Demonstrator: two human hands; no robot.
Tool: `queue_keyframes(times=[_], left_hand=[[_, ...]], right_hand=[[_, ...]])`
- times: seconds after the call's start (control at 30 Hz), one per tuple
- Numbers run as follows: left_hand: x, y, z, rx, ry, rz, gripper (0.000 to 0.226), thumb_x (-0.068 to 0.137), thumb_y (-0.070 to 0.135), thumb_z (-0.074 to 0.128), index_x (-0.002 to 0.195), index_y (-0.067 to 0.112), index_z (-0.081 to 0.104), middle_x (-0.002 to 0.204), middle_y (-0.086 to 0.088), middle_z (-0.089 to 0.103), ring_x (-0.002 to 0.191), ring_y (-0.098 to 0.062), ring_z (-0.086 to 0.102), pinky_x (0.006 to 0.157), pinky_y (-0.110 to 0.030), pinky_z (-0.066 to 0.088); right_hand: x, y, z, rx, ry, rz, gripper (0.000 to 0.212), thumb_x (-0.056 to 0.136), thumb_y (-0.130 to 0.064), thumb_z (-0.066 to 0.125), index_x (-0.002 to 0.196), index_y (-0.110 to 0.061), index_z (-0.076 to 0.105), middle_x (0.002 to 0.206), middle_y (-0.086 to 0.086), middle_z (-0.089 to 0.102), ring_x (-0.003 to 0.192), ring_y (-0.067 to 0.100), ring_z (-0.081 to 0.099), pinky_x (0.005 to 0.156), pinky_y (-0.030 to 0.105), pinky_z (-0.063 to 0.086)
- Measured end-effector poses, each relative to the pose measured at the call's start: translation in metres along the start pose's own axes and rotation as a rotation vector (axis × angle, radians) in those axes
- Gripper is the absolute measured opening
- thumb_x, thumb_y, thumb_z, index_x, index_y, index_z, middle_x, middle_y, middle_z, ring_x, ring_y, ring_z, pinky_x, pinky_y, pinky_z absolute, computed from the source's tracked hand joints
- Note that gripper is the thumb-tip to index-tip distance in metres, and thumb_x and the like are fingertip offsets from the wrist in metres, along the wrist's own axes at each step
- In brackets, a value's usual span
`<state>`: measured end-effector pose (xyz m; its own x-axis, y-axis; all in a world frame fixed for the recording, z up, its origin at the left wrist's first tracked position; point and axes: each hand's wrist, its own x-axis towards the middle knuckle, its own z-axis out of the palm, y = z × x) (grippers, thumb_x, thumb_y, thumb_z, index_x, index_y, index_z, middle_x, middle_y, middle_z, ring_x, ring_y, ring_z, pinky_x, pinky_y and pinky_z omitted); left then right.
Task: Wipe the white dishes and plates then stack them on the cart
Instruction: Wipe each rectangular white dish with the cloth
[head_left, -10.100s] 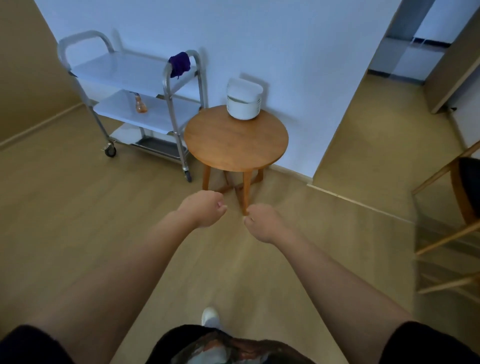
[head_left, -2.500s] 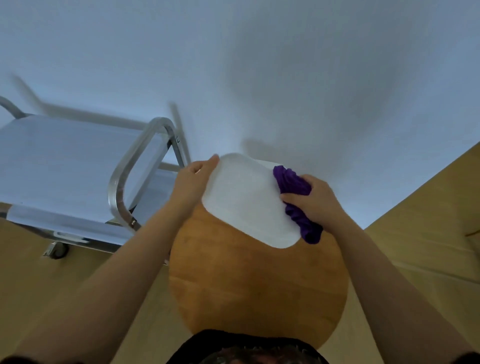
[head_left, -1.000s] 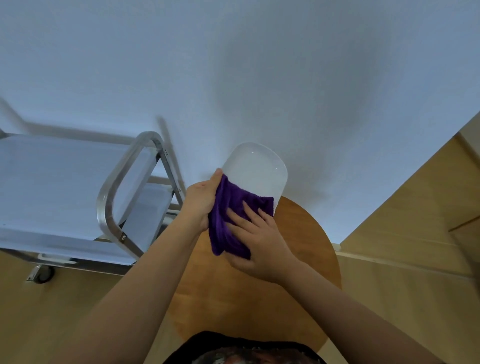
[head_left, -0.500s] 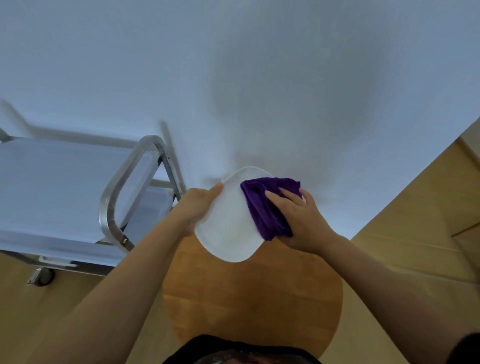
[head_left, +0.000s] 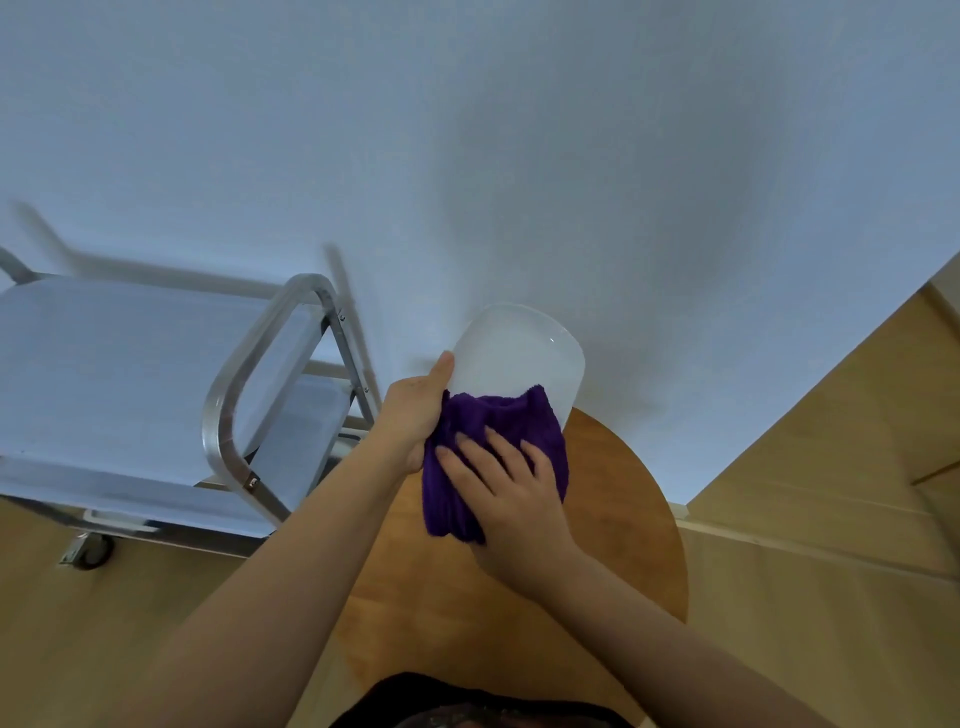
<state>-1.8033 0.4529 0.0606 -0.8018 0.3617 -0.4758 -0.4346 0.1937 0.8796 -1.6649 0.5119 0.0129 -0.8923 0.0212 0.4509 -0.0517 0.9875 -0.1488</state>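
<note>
I hold a white plate with rounded corners up in front of the wall, above the round wooden table. My left hand grips its left edge, thumb on the rim. My right hand presses a purple cloth flat against the plate's lower half, fingers spread over the cloth. The plate's lower part is hidden behind the cloth. The metal cart with white shelves stands to the left, its top shelf bare.
A white wall fills the upper view. The cart's steel handle loop is close to my left forearm, and a caster wheel shows at lower left. Wood-coloured floor lies on the right and left of the table.
The plate has tipped back up toward the wall. My right hand with the cloth has slid from the plate's right side down onto its lower half.
</note>
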Motion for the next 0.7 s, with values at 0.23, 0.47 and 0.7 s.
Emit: queue_keyframes(times=[0.23,0.47,0.7], left_hand=[[-0.001,0.012,-0.028,0.327,-0.105,0.102,0.049,0.091,0.052,0.052,0.085,0.005,0.067,0.081,-0.011,0.071,0.074,-0.024,0.069,0.068,-0.033,0.057],[0.002,0.011,-0.055,0.427,-0.238,-0.044,0.051,0.09,0.049,0.054,0.101,0.001,0.068,0.097,-0.015,0.07,0.086,-0.028,0.069,0.08,-0.038,0.056],[0.009,-0.006,-0.053,-0.28,-0.443,-0.22,0.104,0.057,0.09,0.027,0.109,0.011,0.069,0.121,-0.013,0.063,0.111,-0.033,0.057,0.089,-0.05,0.043]], right_hand=[[0.006,0.059,-0.015,-0.041,0.129,-0.282,0.048,0.067,-0.017,0.084,0.112,-0.011,0.069,0.115,0.008,0.068,0.109,0.029,0.063,0.094,0.047,0.045],[0.027,0.088,-0.041,0.103,0.089,-0.205,0.042,0.054,-0.004,0.087,0.094,-0.002,0.073,0.091,0.013,0.073,0.087,0.032,0.07,0.089,0.053,0.042],[0.035,0.082,-0.054,1.009,-0.053,0.697,0.016,0.074,-0.015,0.077,0.08,-0.02,0.064,0.07,-0.003,0.069,0.066,0.015,0.066,0.059,0.027,0.056]])
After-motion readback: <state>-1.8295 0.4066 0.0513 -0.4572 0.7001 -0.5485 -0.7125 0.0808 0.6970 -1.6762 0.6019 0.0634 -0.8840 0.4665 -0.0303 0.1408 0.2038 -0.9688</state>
